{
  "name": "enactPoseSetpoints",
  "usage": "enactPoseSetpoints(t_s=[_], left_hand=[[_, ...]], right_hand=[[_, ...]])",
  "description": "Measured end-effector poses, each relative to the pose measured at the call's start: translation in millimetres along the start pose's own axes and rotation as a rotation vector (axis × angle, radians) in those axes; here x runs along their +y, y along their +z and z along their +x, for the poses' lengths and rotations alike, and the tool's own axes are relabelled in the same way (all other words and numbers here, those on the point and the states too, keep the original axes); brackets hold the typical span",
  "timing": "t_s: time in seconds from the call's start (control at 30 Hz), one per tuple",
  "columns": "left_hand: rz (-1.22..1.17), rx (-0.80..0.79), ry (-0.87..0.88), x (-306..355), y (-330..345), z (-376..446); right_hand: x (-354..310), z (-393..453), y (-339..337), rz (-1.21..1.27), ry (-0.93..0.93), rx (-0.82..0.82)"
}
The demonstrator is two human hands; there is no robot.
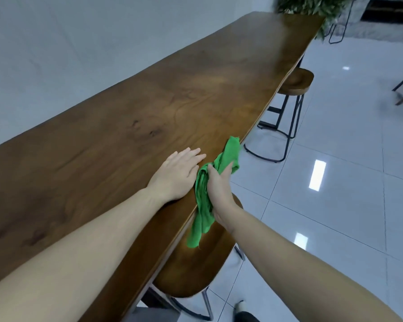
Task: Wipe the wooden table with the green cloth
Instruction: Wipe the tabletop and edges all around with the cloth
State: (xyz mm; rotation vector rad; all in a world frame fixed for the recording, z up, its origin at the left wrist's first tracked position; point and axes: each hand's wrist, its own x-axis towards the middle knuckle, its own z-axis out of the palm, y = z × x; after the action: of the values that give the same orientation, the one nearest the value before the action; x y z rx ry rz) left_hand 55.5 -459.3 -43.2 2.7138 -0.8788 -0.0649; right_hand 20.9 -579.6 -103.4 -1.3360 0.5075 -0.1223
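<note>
A long dark wooden table point(130, 126) runs from the near left to the far right along a pale wall. My left hand point(176, 174) lies flat on its top, fingers together, close to the right edge. My right hand point(219, 189) grips a bunched green cloth point(204, 198) against that edge. One end of the cloth sticks up past my fingers and the other hangs down over the table's side.
A wooden stool point(196, 270) with metal legs stands under the table edge below my right hand. A second stool point(293, 87) stands farther along. A leafy plant point(312, 5) is at the table's far end. Glossy white floor tiles point(335, 182) spread to the right.
</note>
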Motion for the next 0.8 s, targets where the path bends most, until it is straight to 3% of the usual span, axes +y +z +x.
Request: enactPoseSetpoints(t_s=[0.2,0.37,0.67,0.8], left_hand=[[-0.01,0.025,0.008,0.9,2.1,-2.9],[-0.091,0.121,-0.032,3.6,1.0,-11.9],[-0.017,-0.057,-0.061,5.8,-21.8,-71.2],[0.025,-0.09,-0.064,-6.6,-22.6,-105.9]], right_hand=[[-12.4,16.1,0.1,0.045,0.018,0.061],[-35.3,82.3,-18.1,0.107,0.035,0.128],[-43.9,123.8,-35.4,0.101,0.065,0.146],[-42.9,61.6,-18.6,0.071,0.04,0.133]])
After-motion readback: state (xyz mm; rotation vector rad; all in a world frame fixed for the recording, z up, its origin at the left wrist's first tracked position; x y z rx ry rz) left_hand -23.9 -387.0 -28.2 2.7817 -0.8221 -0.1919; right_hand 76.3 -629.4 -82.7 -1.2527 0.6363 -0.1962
